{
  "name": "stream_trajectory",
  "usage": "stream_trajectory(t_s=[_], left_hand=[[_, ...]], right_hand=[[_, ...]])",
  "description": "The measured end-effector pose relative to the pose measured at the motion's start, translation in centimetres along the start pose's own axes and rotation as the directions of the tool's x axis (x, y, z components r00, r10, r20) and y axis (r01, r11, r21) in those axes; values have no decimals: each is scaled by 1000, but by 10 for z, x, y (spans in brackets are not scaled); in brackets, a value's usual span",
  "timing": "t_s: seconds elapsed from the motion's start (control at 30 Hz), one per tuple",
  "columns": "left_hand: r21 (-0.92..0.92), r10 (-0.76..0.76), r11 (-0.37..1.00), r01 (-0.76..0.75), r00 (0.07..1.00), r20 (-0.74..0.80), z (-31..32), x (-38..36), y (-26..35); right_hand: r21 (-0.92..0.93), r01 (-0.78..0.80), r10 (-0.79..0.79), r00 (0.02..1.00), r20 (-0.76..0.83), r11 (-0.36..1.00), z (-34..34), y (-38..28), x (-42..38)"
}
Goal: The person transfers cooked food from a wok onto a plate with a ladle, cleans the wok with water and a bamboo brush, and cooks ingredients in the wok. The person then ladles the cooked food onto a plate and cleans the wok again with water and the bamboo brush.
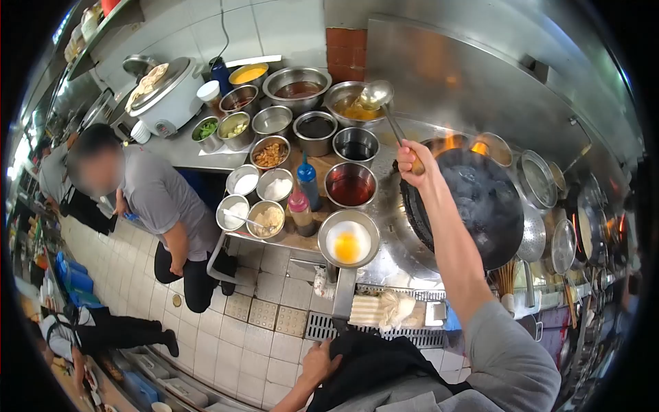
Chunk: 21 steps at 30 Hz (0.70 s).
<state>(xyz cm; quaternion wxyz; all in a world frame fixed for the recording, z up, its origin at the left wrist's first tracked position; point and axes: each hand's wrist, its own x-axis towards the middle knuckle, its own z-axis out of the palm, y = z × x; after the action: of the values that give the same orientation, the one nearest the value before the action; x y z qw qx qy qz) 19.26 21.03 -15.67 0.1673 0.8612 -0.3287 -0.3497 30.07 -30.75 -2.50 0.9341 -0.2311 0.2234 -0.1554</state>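
My right hand (417, 165) is wrapped round the wooden-ended handle of a steel ladle (395, 127). The ladle's cup is over a steel bowl of yellow oil (336, 103) at the back of the counter. Below and right of my forearm, a black wok (504, 240) gives off smoke, with flames (449, 142) at its far rim. Low by my dark apron (371, 371), my left hand (319, 364) has its fingers curled; what they hold, if anything, is hidden. In front of me stands a steel bowl (322, 240) with a raw egg (348, 244) in it.
Several steel bowls of sauces and seasonings surround a blue squeeze bottle (307, 182) and a pink-topped bottle (299, 209). A rice cooker (165, 99) stands back left. Strainers (537, 178) line the right side. A person in grey (161, 182) is left of the counter; others are behind.
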Motion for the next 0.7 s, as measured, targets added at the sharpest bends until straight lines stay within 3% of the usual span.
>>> stream_trajectory(t_s=[0.17,0.23,0.27,0.33,0.37,0.43,0.47,0.5,0.57,0.6,0.63,0.7], left_hand=[[-26,-187,982,187,982,1,76,4,-102],[-36,-222,974,222,975,2,117,5,-159],[-138,-325,933,331,943,65,114,-1,-163],[-308,-503,775,551,834,225,115,-20,-169],[-273,-494,798,538,842,214,134,-24,-197],[-396,-501,715,576,817,284,217,-33,-309],[-264,-128,948,178,972,196,206,-38,-323],[-74,267,962,-262,961,74,194,-43,-337],[62,325,941,-332,941,98,189,-54,-338],[-3,-30,1000,31,990,136,190,-48,-328],[-45,-381,919,392,911,157,192,-42,-320],[-139,-438,879,455,888,140,112,-53,-204]], right_hand=[[308,-2,-76,967,242,951,-41,14,-102],[342,71,-147,968,201,937,-60,29,-162],[359,108,-181,968,176,927,-69,39,-193],[272,197,-211,977,21,942,-84,54,-258],[225,229,-223,973,-56,947,-88,60,-286],[-114,279,-300,914,-275,954,-81,69,-330],[-281,257,-351,863,-363,925,-81,71,-345],[-276,256,-351,850,-392,927,-90,69,-354],[-262,251,-347,826,-443,932,-115,59,-362],[-214,298,-363,830,-423,930,-127,57,-363],[-188,332,-381,825,-416,924,-135,55,-364],[-120,391,-404,818,-410,913,-146,63,-365]])
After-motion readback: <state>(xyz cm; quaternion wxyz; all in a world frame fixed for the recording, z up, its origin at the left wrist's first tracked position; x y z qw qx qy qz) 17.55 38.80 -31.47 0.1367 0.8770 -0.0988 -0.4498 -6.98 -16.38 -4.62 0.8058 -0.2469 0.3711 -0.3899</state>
